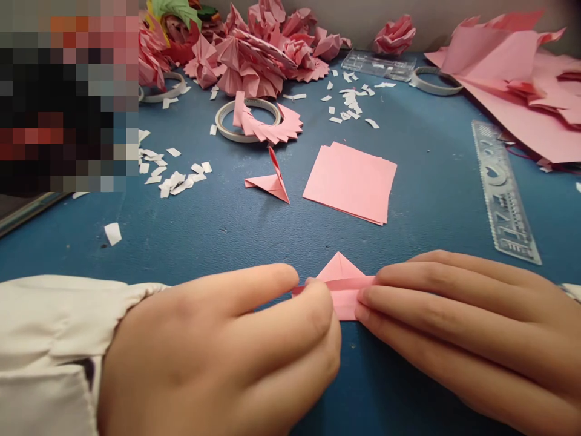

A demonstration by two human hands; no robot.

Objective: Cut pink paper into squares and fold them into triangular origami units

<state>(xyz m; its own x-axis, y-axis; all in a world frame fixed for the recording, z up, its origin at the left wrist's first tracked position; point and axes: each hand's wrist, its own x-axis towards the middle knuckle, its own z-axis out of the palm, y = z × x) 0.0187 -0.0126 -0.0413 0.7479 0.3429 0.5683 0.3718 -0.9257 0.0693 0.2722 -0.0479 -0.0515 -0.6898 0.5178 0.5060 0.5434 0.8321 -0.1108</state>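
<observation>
A small piece of pink origami paper (345, 304) lies on the blue table in front of me, partly folded, with a triangular point at its far side and a raised flap across it. My left hand (236, 345) has its fingers curled and grips the left part of the paper; its thumb is mostly hidden. From the right, my right hand (467, 327) holds the other end, fingers close together with their tips on the paper. Just beyond lie a stack of pink paper squares (349, 181) and a folded pink origami piece (270, 180).
A tape roll (224, 124) carries a partial ring of folded pink pieces. White paper scraps (175, 181) are scattered about. A clear stencil ruler (503, 194) lies at right, below large pink sheets (512, 91). Pink paper flowers (258, 57) are heaped at the back.
</observation>
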